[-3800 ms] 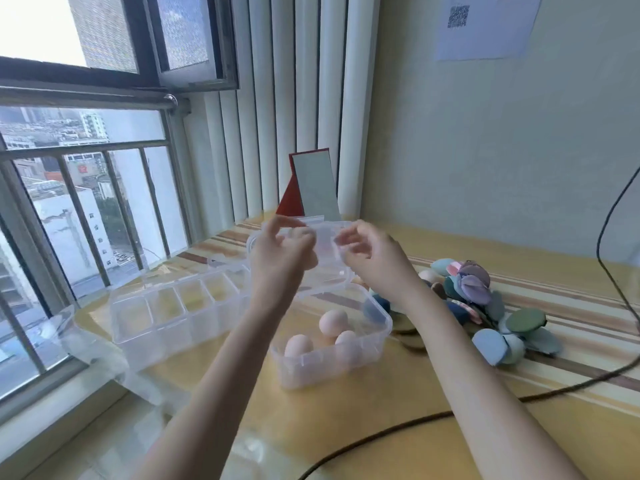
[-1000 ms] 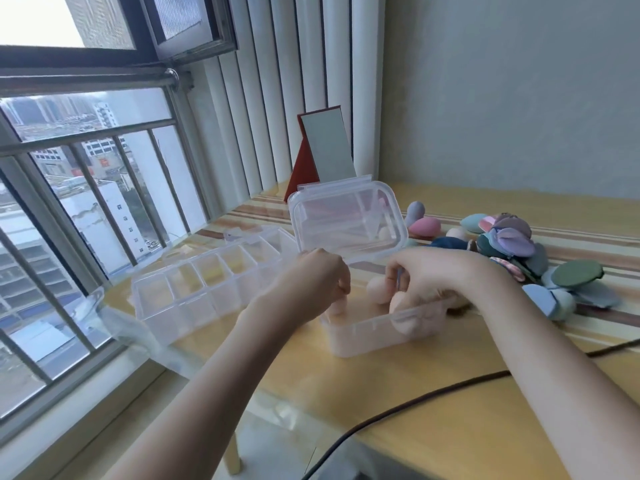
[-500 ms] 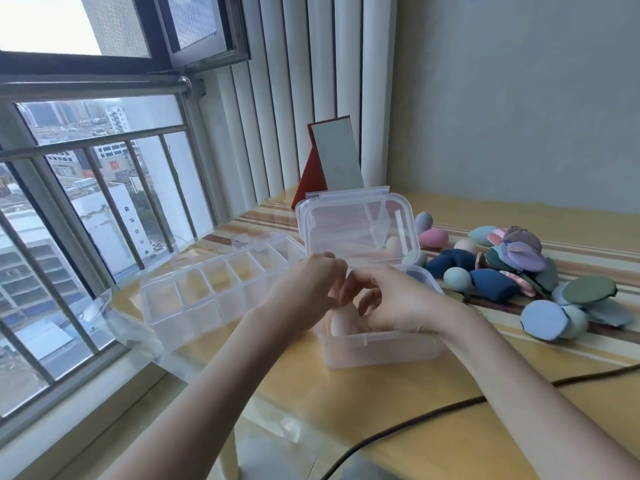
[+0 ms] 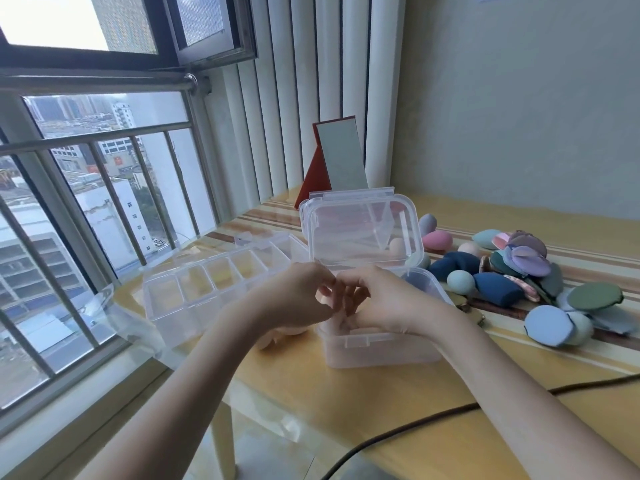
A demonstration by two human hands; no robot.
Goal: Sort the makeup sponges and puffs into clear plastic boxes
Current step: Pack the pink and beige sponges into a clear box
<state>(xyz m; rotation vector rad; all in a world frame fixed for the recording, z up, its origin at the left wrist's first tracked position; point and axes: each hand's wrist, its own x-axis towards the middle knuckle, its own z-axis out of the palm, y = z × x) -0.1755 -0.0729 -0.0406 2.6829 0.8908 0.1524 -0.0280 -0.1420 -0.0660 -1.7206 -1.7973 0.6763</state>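
Observation:
A clear plastic box (image 4: 381,351) stands in the middle of the table, its lid (image 4: 360,230) hinged upright. My left hand (image 4: 294,299) and my right hand (image 4: 388,303) meet fingertip to fingertip above the box's left rim. All the fingers are curled, and what they pinch is hidden. A peach sponge (image 4: 277,336) shows just below my left hand, beside the box. Loose sponges and puffs (image 4: 519,268) lie in a pile to the right, among them a navy sponge (image 4: 498,289) and a light blue puff (image 4: 547,325).
A clear compartment box (image 4: 194,292) lies open to the left of the hands. A red-backed mirror (image 4: 341,157) stands behind the lid. A black cable (image 4: 415,427) crosses the table's near edge. Window bars run along the left.
My right hand has come up out of the box and joined my left hand above the rim. The box itself has stayed put with its lid open.

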